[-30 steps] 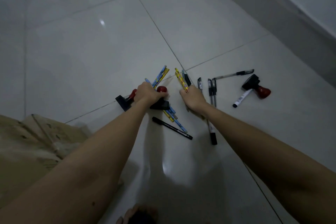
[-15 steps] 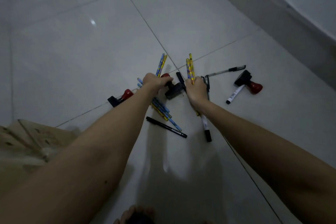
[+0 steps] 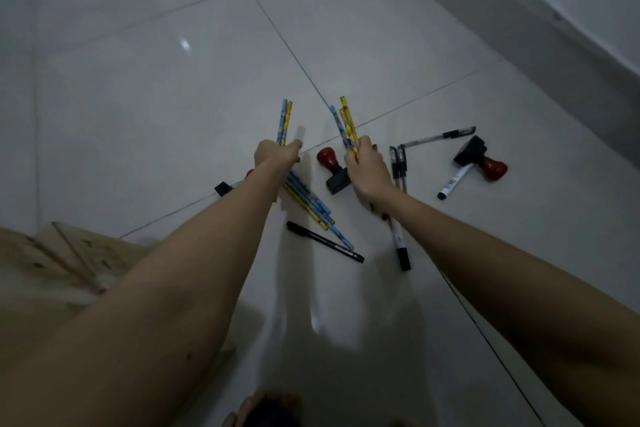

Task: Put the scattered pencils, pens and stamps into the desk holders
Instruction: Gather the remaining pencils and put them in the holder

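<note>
Left hand (image 3: 275,158): grip closed round a small bundle of blue and yellow pencils (image 3: 284,121), now lifted with the tips pointing away from the person; half a second earlier this hand was down at the red-knobbed stamp (image 3: 333,170), which now lies released on the floor (image 3: 138,97) between the two hands. Right hand (image 3: 367,170): grip closed round a second pencil bundle (image 3: 346,125), raised higher and more upright than before. Remaining on the floor: a loose fan of pencils (image 3: 311,206) just under the left forearm, a black pen (image 3: 325,242) beside them, a marker (image 3: 401,251) partly under the right wrist, two capped pens (image 3: 398,163) just right of the right hand, a further pen (image 3: 438,137), a white-barrelled marker (image 3: 452,181) and a second stamp (image 3: 481,159) well to the right; a third stamp (image 3: 225,188) shows partly behind the left arm. Cardboard (image 3: 52,253) lies at lower left. No desk holder can be made out in view. Judgement: gathering is under way with pencils first; pens and stamps are not yet collected, and nothing has reached a holder.
</note>
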